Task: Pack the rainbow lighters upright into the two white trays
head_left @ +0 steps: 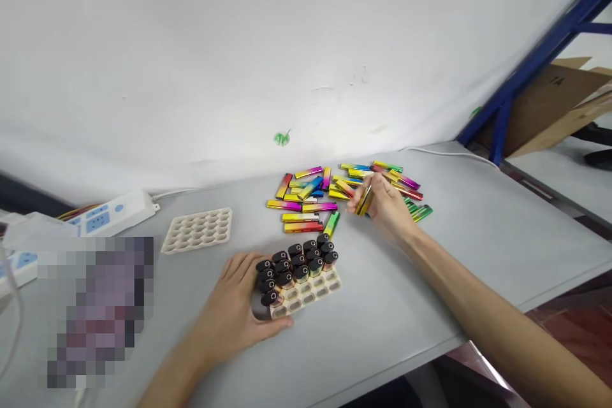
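The pale tray looked part filled: black-topped lighters stood in its far and left slots, those along the near side were open, and loose colourful lighters lay beyond. The left hand clasped the tray's left end; the right hand, arm outstretched from near right, pinched a gold lighter beside the loose ones.

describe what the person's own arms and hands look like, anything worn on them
The left hand and right hand are ungloved. The left forearm and right forearm are bare as far as they show, with no sleeve, watch or bracelet visible.
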`<state>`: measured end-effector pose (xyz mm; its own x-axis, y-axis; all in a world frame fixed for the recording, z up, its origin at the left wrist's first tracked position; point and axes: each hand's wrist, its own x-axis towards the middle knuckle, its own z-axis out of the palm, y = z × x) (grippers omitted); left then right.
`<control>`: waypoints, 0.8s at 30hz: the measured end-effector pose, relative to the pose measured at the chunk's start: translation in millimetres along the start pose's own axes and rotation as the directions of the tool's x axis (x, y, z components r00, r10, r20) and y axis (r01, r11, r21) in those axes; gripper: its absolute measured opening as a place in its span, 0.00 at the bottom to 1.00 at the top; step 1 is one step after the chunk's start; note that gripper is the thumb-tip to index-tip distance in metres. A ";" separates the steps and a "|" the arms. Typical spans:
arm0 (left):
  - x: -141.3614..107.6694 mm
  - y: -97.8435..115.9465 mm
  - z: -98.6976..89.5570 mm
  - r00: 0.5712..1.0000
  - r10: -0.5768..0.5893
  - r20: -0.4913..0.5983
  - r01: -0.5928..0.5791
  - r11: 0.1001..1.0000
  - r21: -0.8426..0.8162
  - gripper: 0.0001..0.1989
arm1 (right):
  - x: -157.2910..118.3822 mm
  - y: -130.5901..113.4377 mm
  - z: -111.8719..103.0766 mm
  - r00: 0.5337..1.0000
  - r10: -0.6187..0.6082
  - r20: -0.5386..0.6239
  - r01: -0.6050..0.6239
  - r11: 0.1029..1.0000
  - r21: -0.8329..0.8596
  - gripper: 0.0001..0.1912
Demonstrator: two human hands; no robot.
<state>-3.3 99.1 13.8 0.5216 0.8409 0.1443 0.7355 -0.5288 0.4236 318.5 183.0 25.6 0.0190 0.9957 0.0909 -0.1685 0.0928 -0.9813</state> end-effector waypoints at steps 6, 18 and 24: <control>-2.6 0.6 -0.9 0.996 -0.083 -0.018 0.082 0.996 -0.026 0.36 | -16.6 2.6 -0.9 0.990 0.121 -0.078 -0.121 0.993 0.010 0.18; -3.0 0.1 0.3 0.996 -0.074 -0.045 0.073 0.997 -0.029 0.36 | -21.3 -0.1 3.2 0.976 0.216 0.034 -0.219 0.971 0.100 0.25; -1.4 -1.2 1.5 0.996 -0.074 -0.052 0.073 0.997 -0.023 0.36 | -24.8 -2.1 7.5 0.977 0.192 0.088 -0.200 0.976 0.084 0.19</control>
<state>-4.2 98.4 11.8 0.4425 0.8825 0.1591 0.7611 -0.4634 0.4539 311.0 158.1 26.6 -0.1006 0.9913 -0.0850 -0.2506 -0.1079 -0.9621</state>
